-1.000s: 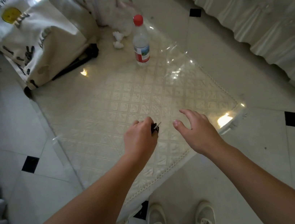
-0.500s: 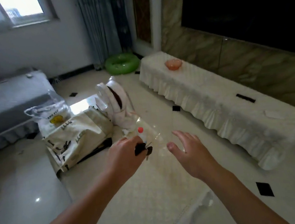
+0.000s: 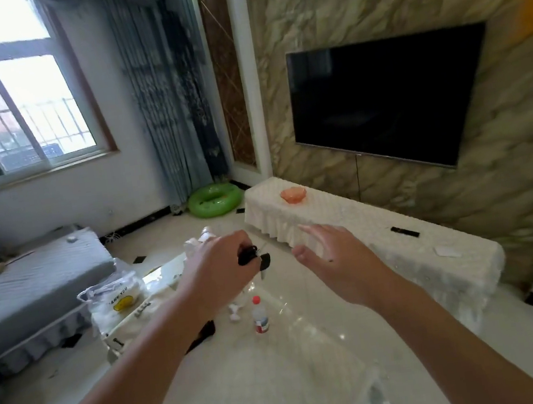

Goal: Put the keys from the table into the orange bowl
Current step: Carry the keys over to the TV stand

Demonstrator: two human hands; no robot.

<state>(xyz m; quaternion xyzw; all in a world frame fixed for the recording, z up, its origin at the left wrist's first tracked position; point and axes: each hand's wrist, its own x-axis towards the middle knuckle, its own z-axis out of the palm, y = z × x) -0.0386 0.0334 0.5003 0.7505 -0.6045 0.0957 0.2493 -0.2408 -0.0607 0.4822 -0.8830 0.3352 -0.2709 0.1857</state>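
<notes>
My left hand (image 3: 223,269) is closed around a bunch of black-headed keys (image 3: 254,258), which hang from its fingers in mid-air above the low table (image 3: 248,375). My right hand (image 3: 338,257) is held beside it with fingers spread and nothing in it. The orange bowl (image 3: 293,195) stands far ahead on the left end of a long white-covered TV bench (image 3: 383,236), well beyond both hands.
A red-capped plastic bottle (image 3: 260,315) stands on the table, with cloth and plastic bags (image 3: 118,301) at its far left. A grey sofa (image 3: 30,286) is on the left, a green swim ring (image 3: 215,199) by the curtain, a wall TV (image 3: 387,99) above the bench.
The view has swung up from the tabletop to the room, bringing the orange bowl and TV into sight. My left hand keeps the keys; both hands have risen with the view.
</notes>
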